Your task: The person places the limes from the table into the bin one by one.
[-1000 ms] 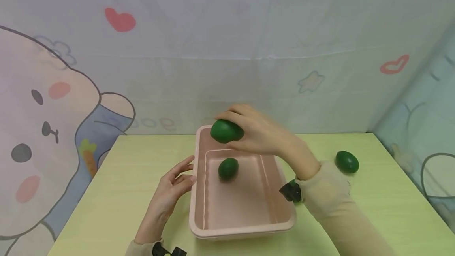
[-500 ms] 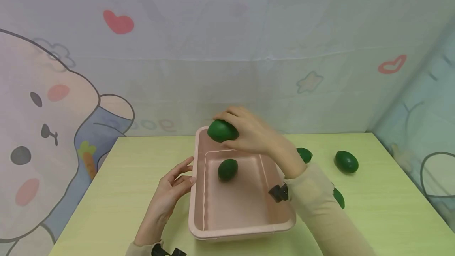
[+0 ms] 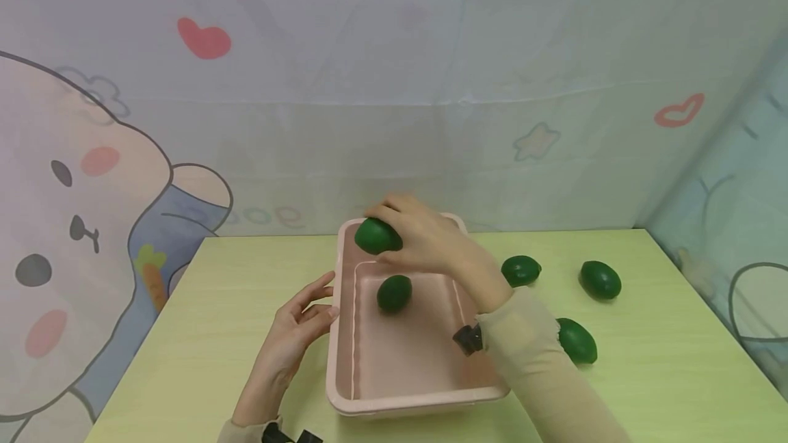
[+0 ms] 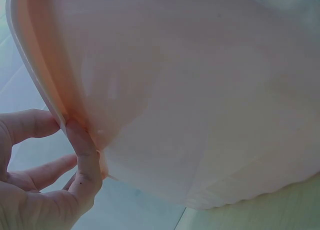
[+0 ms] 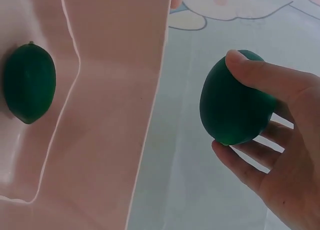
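A pink plastic bin [image 3: 421, 398] stands in the middle of the table. My left hand [image 3: 294, 325] is at its left side, pinching the rim [image 4: 42, 92] between thumb and fingers in the left wrist view. In my right hand [image 3: 425, 238] is a dark green lime [image 3: 377, 236], held over the far left part of the bin in the head view. The right wrist view shows the thumb across this lime [image 5: 235, 102] and the fingers round its other side. A second lime [image 3: 394, 293] lies on the bin floor, nearer than the held one.
Three more limes lie on the pale yellow-green table [image 3: 246, 279] to the right: one lime [image 3: 521, 271] near the bin, another lime [image 3: 600, 280] farther right, and a nearer lime [image 3: 577, 341] beside the right sleeve. A printed cloth [image 3: 394, 122] hangs behind the table.
My right hand has moved left and slightly down with the lime. Its forearm now uncovers two limes on the table. The left hand stays at the bin's rim.
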`<state>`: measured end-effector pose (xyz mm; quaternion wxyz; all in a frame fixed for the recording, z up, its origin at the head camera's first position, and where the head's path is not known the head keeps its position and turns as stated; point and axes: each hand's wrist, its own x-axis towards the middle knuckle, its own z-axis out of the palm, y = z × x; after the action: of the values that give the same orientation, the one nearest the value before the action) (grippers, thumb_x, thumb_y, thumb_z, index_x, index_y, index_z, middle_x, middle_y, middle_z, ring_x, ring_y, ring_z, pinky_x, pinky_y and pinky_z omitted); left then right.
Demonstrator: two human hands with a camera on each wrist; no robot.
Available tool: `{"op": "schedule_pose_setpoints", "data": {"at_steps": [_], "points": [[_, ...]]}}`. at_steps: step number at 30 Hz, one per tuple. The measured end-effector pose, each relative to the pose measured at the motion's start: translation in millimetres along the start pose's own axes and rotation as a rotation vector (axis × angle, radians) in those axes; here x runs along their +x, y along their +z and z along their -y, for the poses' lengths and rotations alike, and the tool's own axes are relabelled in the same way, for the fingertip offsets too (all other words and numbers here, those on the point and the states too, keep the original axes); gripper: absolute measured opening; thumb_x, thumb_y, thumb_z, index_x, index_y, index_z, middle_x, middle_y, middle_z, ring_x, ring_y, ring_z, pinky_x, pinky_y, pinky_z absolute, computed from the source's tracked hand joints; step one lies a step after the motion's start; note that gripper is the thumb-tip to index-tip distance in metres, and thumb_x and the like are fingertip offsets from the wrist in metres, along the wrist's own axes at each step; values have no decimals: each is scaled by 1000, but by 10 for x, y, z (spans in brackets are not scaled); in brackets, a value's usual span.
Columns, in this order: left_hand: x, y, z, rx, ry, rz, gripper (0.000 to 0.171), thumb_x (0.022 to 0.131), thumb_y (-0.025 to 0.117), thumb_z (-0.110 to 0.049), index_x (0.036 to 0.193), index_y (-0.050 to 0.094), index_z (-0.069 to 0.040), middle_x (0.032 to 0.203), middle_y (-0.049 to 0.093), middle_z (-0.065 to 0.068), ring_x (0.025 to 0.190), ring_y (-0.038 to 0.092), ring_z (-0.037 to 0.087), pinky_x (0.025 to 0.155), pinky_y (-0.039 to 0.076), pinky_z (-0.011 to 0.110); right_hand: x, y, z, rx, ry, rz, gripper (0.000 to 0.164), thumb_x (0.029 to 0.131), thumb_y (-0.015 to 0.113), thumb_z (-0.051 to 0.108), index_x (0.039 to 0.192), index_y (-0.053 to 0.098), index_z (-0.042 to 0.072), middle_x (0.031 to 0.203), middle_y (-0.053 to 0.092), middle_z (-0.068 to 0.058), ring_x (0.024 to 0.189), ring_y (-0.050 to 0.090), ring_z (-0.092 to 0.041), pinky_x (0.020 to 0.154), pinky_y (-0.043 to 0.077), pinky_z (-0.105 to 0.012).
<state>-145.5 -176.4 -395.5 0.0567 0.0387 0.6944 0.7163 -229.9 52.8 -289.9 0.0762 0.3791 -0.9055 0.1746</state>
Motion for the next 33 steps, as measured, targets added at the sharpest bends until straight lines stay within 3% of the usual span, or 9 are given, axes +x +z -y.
{"op": "schedule_pose_setpoints", "data": {"at_steps": [9,18,27,33], "points": [[5,-27,13,9,-13,-6,58,92,60,-5,146,40,-11,124,46,5,95,63,5,85,54,24,50,120,32,-2,-27,33,53,81,75,23,129,57,15,122,56,-3,111,50,-21,96,47,-35],[5,-31,16,8,-19,6,59,92,60,-6,146,39,-11,126,45,6,96,63,6,85,54,25,65,227,101,-24,18,123,60,81,77,30,135,52,17,126,52,-6,102,56,-19,86,52,-35],[6,-31,9,12,-22,7,58,91,60,-6,146,40,-12,128,44,8,96,63,6,85,53,25,93,348,119,-47,52,191,55,81,77,28,130,54,19,138,50,-6,117,54,-20,90,50,-35],[2,-34,8,12,-21,14,58,92,59,-6,146,39,-12,130,43,10,96,62,6,85,53,24,90,411,135,-60,41,216,52,81,77,27,127,56,16,138,49,-7,115,54,-20,89,51,-34]]}}
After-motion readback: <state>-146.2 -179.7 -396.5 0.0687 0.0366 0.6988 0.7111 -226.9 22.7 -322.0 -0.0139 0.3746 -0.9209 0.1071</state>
